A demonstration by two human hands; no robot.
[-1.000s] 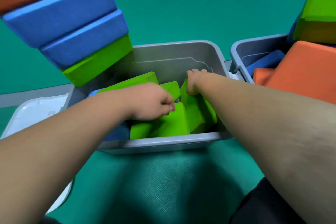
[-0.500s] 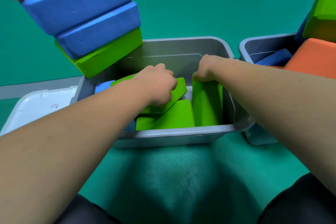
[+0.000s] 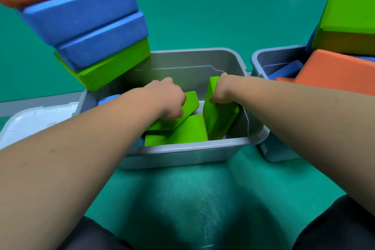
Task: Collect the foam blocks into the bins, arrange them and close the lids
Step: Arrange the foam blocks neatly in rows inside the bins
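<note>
An open grey bin [image 3: 194, 148] sits in front of me with several green foam blocks inside. My left hand [image 3: 168, 101] grips a tilted green block [image 3: 190, 103] at the bin's middle. My right hand [image 3: 221, 89] grips the top edge of an upright green block [image 3: 219, 122] standing against the bin's right wall. Another green block [image 3: 182, 132] lies flat under them, and a blue block [image 3: 107, 98] shows at the bin's left side.
A stack of orange, blue and green blocks [image 3: 97, 26] leans over the bin's back left corner. A second grey bin [image 3: 269, 63] on the right is piled with orange [image 3: 334, 73], green and blue blocks. A white lid [image 3: 34, 122] lies at left on the green floor.
The right hand has stood its green block upright against the right wall. The left hand has lifted and tilted its green block in the middle. The view has shifted slightly.
</note>
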